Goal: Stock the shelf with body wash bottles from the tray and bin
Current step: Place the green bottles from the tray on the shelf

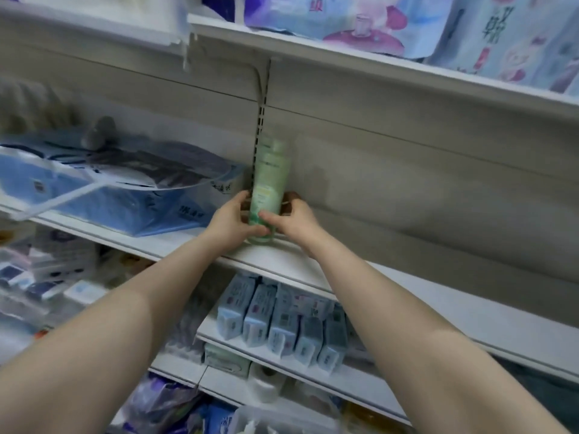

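The bottle (270,186) label is blurred and cannot be read. The bottle is gripped upright on the white shelf (438,311) by the left hand (230,222) and right hand (294,219), fingers curled around it.

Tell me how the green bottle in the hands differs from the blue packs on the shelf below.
The green bottle stands alone and upright on the white shelf, gripped by the left hand and right hand; the blue packs sit untouched, crowded in a row, one shelf down. The bottle is tall, round and pale green; the packs are boxy and blue-grey. Both face the aisle.
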The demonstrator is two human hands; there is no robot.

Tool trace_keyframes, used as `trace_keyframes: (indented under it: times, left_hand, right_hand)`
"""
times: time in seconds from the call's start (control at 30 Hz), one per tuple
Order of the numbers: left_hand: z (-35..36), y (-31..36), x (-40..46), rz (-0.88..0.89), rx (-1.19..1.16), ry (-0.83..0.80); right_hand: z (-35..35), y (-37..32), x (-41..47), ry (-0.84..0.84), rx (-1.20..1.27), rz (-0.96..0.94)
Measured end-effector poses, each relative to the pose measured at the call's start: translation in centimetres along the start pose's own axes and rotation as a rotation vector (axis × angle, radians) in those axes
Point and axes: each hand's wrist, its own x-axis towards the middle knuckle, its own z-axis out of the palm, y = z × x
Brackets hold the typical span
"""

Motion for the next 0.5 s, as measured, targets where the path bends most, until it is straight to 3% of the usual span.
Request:
trace_keyframes:
  times: [0.2,0.5]
  left_hand:
    - [0.8,-1.4,3.8,0.035,0.109,0.005]
    - [1.5,-1.8,4.7,0.053,0.099,0.039]
  right_hand:
    - [0.5,1.2,2.9,0.142,-0.083,-0.018]
    - [0.4,2.5,4.3,0.137,0.006,-0.022]
